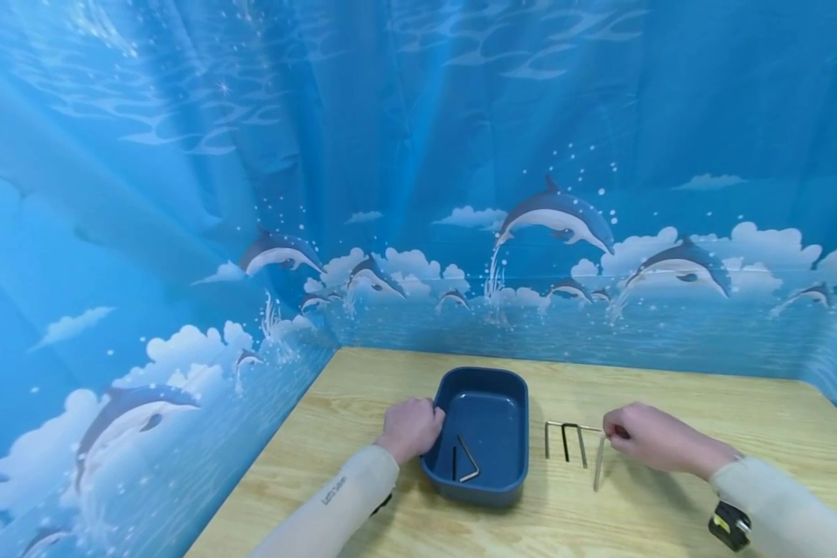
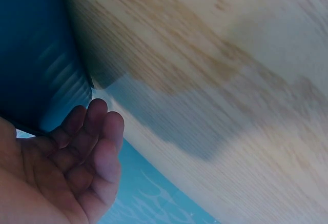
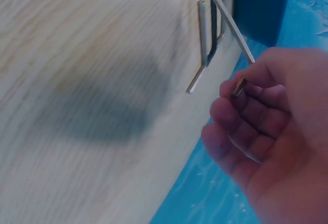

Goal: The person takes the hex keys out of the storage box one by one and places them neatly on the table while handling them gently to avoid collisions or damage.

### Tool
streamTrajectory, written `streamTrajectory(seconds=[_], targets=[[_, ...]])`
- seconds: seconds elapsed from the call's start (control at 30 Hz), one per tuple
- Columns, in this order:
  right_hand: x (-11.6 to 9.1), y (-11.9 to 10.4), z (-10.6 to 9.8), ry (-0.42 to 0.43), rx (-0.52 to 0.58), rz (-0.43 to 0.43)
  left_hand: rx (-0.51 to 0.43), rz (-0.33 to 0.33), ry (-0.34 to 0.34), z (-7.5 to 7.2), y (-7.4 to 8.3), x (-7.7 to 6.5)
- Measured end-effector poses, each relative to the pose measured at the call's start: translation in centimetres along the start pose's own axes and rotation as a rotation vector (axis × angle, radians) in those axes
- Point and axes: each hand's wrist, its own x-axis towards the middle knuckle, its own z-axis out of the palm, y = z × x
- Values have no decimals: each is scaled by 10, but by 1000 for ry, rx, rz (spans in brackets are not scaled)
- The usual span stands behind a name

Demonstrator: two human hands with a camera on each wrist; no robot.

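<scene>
Left hand (image 1: pixel 411 430) gripping the bin (image 1: pixel 474 496), right hand (image 1: pixel 645 435) pinching a hex key (image 1: pixel 599 463).
Left thumb and fingers are curled at the bin's left rim, I'd guess just to steady it. Right's got that silver key near the bend, probably so the long leg hangs free; it's over the counter (image 1: pixel 377 372), right of the bin. Three loose keys (image 1: pixel 566 444) sit side by side between, likely for easy grabbing, plus two dropped keys (image 1: pixel 454 463) inside.

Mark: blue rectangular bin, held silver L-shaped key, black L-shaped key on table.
Blue rectangular bin (image 1: pixel 498 434): head view, inner floor.
Held silver L-shaped key (image 3: pixel 239 35): right wrist view, long arm.
Black L-shaped key (image 3: pixel 213 29): right wrist view, long arm.
</scene>
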Motion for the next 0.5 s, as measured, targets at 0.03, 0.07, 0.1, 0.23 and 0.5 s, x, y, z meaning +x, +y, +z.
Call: streamTrajectory(seconds=[0.03,0.07,0.1,0.23,0.5], targets=[[0,2,1,-10,8,0,-1,-1,-4,0,0,0],[0,4,2,-17,14,-5,-1,-2,-5,1,0,-1],[0,6,3,-22,17,-11,1,-3,-6,1,-1,-1],[1,13,7,-29,9,-10,-1,-2,-11,1,-1,-1],[4,23,16,17,-53,19,-27,7,-2,-1,-1,-2]])
